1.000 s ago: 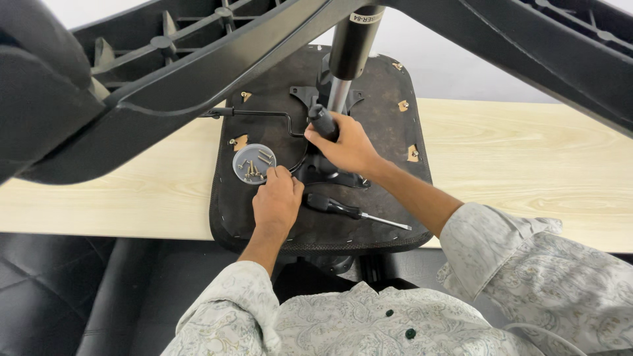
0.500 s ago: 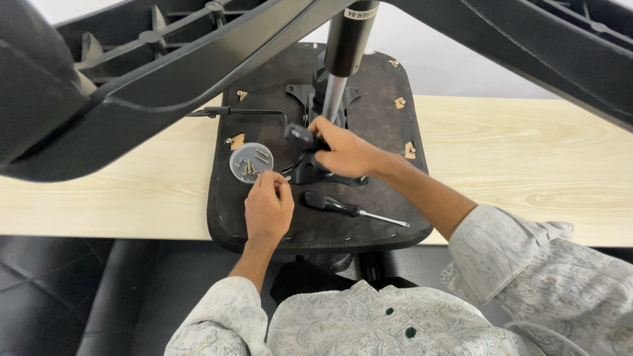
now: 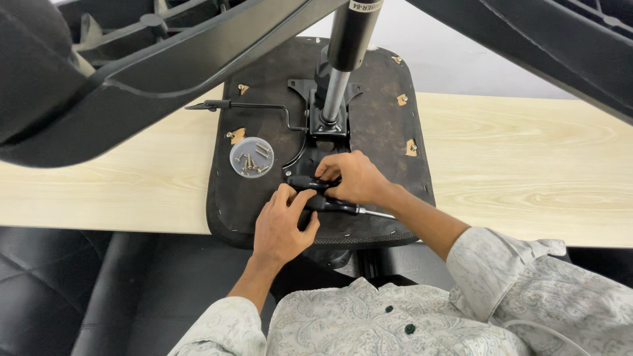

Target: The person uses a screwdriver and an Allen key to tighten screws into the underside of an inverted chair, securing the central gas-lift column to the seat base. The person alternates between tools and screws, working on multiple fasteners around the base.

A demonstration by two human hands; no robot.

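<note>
An upturned black chair seat (image 3: 382,132) lies on a pale wooden table (image 3: 527,165). A gas cylinder (image 3: 339,72) stands up from the metal mechanism (image 3: 326,122) at its middle. My right hand (image 3: 356,179) curls its fingers over a short black handle (image 3: 304,181) just below the mechanism. My left hand (image 3: 282,224) closes on the black grip of a screwdriver (image 3: 336,206), which lies on the seat with its steel shaft (image 3: 377,213) pointing right under my right wrist. A small clear round dish of screws (image 3: 251,157) sits to the left of both hands.
Black legs of the chair's star base (image 3: 198,72) stretch overhead across the top of the view. A thin black lever rod (image 3: 250,105) runs left from the mechanism. Small brass brackets (image 3: 411,146) dot the seat. Black padded upholstery (image 3: 66,290) lies below the table's near edge.
My left hand has left the screw dish and moved right and down onto the screwdriver. My right hand has come down from the mechanism onto the short black handle.
</note>
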